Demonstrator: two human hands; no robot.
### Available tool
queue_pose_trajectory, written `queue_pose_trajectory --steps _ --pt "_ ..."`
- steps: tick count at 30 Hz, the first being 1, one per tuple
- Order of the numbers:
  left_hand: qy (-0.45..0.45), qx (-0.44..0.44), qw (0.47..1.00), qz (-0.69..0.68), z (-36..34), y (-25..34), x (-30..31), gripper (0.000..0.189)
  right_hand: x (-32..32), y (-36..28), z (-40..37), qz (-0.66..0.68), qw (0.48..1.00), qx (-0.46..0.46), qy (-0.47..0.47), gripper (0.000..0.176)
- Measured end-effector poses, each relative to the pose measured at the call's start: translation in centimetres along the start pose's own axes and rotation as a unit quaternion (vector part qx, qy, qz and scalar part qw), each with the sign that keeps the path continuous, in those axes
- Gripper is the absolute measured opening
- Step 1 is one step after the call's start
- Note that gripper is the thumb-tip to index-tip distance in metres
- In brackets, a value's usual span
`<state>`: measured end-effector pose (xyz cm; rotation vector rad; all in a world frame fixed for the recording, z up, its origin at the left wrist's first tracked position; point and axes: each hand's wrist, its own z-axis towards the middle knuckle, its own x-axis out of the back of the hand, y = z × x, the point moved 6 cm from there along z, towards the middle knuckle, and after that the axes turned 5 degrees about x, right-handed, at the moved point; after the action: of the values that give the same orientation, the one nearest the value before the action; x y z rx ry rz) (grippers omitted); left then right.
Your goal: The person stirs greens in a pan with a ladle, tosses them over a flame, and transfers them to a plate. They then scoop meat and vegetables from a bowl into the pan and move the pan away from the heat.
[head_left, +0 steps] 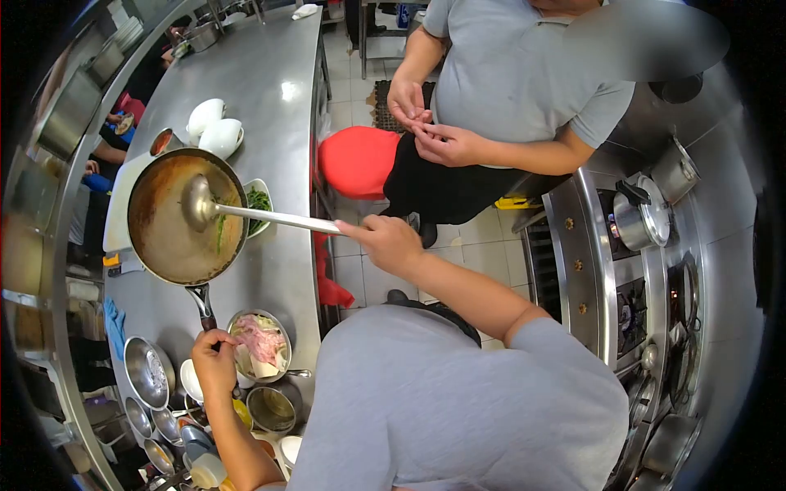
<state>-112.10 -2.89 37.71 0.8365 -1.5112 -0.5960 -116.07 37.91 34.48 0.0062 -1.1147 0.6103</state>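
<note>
My left hand (214, 360) is wrapped round the dark handle of a frying pan (168, 254), which is over the steel table. Brown residue and a thin layer of liquid coat the pan's inside. A long metal ladle (274, 217) is gripped in my right hand (386, 244); its bowl is inside the pan, with a few green strands beside it. Partly behind the pan's right rim is a white bowl of chopped greens (259, 199). Close to my left hand stands a metal pan with pink meat and pale pieces (260, 344).
White bowls (219, 135) and a cup of red sauce (164, 142) stand beyond the pan. Several metal bowls (149, 372) crowd the near left. Opposite stands a co-worker (508, 90) by a red stool (358, 162). A stove with a pressure cooker (640, 214) is at right.
</note>
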Motion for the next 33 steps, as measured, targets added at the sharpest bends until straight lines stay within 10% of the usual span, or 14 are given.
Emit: queue_pose_trajectory --steps 7,16,33 --pt "0.034 -0.09 0.991 0.097 -0.6 3.5 -0.1 0.011 -2.7 0.5 -1.8 0.027 0.992 -0.103 -0.063 0.055" --pt "0.07 -0.099 0.977 0.177 0.9 2.0 0.0 0.009 1.1 1.5 -0.8 -0.038 0.999 -0.005 0.023 0.05" --pt "0.106 -0.089 0.978 0.158 1.8 1.6 -1.1 0.01 -0.9 -2.5 -3.0 0.277 0.915 -0.179 -0.232 0.058"
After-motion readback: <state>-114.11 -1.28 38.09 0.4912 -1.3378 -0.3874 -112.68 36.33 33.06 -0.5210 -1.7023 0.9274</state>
